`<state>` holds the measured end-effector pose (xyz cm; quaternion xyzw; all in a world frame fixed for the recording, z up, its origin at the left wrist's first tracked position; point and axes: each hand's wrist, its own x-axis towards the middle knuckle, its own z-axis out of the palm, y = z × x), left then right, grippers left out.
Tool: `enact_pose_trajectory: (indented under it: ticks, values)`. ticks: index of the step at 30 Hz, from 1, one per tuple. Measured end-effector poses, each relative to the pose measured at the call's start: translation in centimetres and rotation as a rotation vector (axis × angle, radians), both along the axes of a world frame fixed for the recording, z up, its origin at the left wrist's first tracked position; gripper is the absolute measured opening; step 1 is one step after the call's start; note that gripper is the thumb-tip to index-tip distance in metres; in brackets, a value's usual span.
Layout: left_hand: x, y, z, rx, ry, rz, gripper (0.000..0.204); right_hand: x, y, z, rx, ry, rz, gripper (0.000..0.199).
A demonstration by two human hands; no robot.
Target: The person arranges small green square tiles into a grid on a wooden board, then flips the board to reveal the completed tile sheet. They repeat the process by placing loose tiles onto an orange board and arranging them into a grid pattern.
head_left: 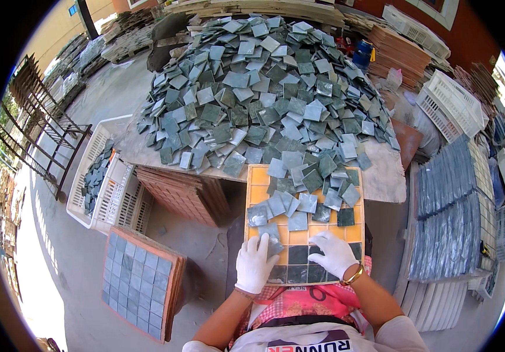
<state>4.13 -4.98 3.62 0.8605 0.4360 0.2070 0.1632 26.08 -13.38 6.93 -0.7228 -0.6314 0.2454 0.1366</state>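
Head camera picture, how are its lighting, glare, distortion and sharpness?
Head view: sunlit floor at far left nearly washed out; head view: pale glints on stacked bluish tile sheets at right; head view: black corners, bent edges; head view: left hand and right hand reasonably sharp.

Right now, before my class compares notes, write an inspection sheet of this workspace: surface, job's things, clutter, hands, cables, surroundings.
Surface: pale table, mostly covered by tiles.
Job's things: yellow tray; dark tiles sit in its near cells, loose tiles lie askew farther up.
Clutter: large pile of mixed grey-green tiles on the table, spilling toward the tray.
Left hand: gloved hand touching a loose tile; firm grip cannot be told.
Right hand: gloved hand over the dark tiles, thumb and fingers apart.
Cables: nothing seen.
Surroundings: metal rack at left; grey-blue stacks at right.
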Motion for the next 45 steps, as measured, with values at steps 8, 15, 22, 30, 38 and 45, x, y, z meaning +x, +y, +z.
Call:
enact_pose_trajectory:
  ticks: [8, 15, 22, 30, 38, 45]
  values:
    - [-2.9, 0.5, 1.3, -0.029, -0.149, 0.032, 0.057, -4.0, 0.2, -1.3, 0.106, -0.167, 0.075, 0.029]
    - [-2.1, -0.8, 0.5, -0.058, -0.048, -0.183, 0.062, -4.5, 1.6, -0.6, 0.003, -0.153, 0.046, 0.030]
    - [0.6, -1.1, 1.7, -0.047, -0.095, -0.254, 0.059, -3.1, 3.4, 0.9, -0.137, -0.105, 0.074, 0.021]
    - [1.5, -1.1, -0.2, -0.311, -0.375, -0.337, 0.025, -0.4, -0.2, 1.4, 0.020, 0.335, -0.043, 0.027]
    - [-16.9, 19.5, 6.4, -0.394, -0.850, 0.532, 0.040, 2.4, -2.2, 3.7, 0.062, 0.258, -0.194, 0.024]
    - [-21.0, 24.8, 9.2, -0.235, -0.625, 0.541, 0.045, -1.1, 1.7, 1.6, 0.175, 0.031, 0.052, 0.029]
